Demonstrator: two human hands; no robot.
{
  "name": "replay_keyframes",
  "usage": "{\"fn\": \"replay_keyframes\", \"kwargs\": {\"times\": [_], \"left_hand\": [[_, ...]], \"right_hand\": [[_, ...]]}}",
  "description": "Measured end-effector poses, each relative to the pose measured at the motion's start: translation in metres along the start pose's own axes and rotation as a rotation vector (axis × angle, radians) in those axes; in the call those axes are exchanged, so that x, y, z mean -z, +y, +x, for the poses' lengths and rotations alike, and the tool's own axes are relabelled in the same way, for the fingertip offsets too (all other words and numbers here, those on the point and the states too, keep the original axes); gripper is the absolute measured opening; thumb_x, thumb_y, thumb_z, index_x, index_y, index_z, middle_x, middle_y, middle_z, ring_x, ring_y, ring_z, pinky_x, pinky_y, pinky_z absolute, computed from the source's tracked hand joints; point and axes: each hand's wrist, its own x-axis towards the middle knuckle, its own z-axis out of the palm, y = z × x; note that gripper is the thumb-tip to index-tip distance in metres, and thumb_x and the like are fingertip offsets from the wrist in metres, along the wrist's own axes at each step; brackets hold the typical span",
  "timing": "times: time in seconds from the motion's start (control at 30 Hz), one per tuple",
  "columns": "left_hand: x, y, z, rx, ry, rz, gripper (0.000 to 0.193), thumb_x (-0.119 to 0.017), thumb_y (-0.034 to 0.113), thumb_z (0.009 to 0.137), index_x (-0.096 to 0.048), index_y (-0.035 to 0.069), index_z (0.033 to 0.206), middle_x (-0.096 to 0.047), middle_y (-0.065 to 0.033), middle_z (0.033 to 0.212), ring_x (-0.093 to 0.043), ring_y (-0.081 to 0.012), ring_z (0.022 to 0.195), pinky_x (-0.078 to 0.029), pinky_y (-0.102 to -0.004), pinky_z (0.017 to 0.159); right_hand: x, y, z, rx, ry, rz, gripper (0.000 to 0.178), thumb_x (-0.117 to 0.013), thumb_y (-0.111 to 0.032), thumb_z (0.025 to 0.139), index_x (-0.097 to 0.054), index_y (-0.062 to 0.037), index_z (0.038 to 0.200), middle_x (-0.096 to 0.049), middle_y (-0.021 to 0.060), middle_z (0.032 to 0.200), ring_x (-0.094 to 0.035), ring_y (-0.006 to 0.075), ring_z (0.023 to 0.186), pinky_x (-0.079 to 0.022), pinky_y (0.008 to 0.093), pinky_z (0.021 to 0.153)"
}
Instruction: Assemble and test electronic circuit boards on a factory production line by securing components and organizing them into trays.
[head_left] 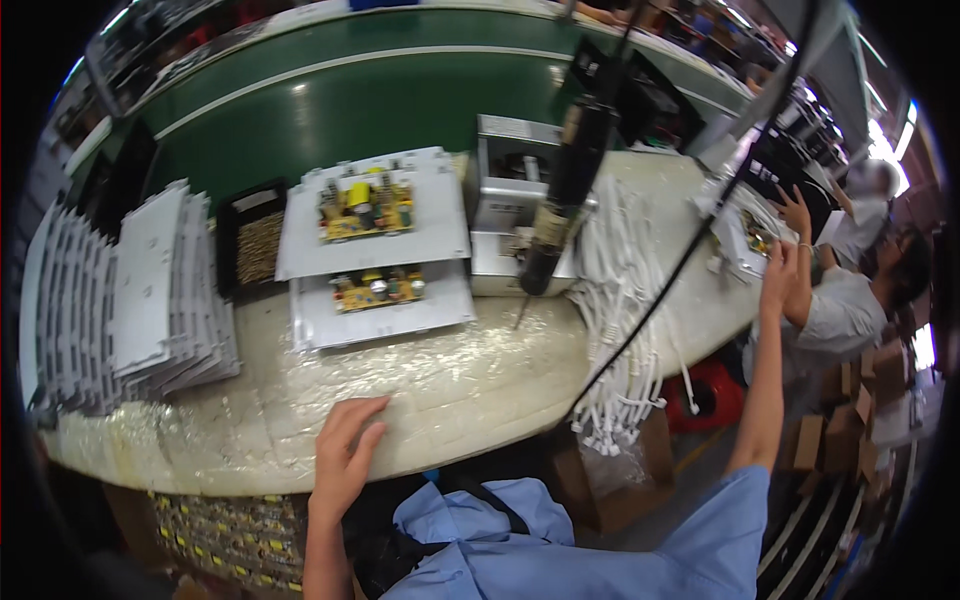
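Note:
My left hand [348, 452] rests at the near edge of the worktable, fingers apart and holding nothing. Stretched far to the right, my right hand [780, 272] is at the edge of a white panel [742, 258] carrying a circuit board [756, 236]; blur hides whether its fingers grip the panel. A co-worker's hand [796, 212] is raised just beyond it. In front of me lie two overlapping white panels [300, 232], each with a yellow-brown circuit board [368, 208] on top.
Stacked white panels [150, 290] stand at left, beside a black tray of screws [258, 245]. A dark electric screwdriver [562, 190] hangs before a metal box device [500, 200]. White cables [620, 310] drape over the table edge. Beyond runs a green conveyor [380, 105]. Cardboard boxes [850, 420] stand right.

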Motion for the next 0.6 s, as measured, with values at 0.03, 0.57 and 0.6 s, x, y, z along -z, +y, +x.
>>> {"fn": "replay_keyframes", "kwargs": {"times": [0.03, 0.57, 0.6], "left_hand": [[-0.001, 0.0, 0.001, 0.013, 0.029, 0.021, 0.025, -0.061, 0.004, 0.091, -0.067, -0.001, 0.115, -0.065, -0.0136, 0.111, -0.062, -0.0248, 0.104, -0.047, -0.0318, 0.091], [0.04, 0.016, 0.025, -0.4, 0.453, 0.53, 0.025, -0.074, 0.001, 0.079, -0.069, 0.004, 0.103, -0.064, -0.0104, 0.11, -0.056, -0.0329, 0.112, -0.045, -0.0438, 0.096], [0.052, 0.022, 0.027, -0.431, 0.575, 0.672, 0.026, -0.077, 0.003, 0.078, -0.068, 0.005, 0.103, -0.063, -0.0103, 0.111, -0.054, -0.0343, 0.117, -0.042, -0.0461, 0.099]], "right_hand": [[-0.011, 0.026, 0.008, -0.001, 0.008, -0.041, 0.023, -0.062, -0.027, 0.097, -0.065, -0.0056, 0.105, -0.071, 0.0131, 0.094, -0.069, 0.027, 0.086, -0.052, 0.0378, 0.076], [0.042, -0.16, -0.083, 0.036, -0.034, 0.332, 0.027, -0.049, -0.009, 0.103, -0.06, 0.0048, 0.124, -0.064, 0.0128, 0.123, -0.059, 0.0212, 0.116, -0.042, 0.0324, 0.104], [0.064, -0.189, -0.109, 0.104, -0.027, 0.384, 0.026, -0.049, -0.007, 0.103, -0.06, 0.0058, 0.123, -0.064, 0.0144, 0.122, -0.061, 0.0222, 0.114, -0.044, 0.033, 0.103]]}}
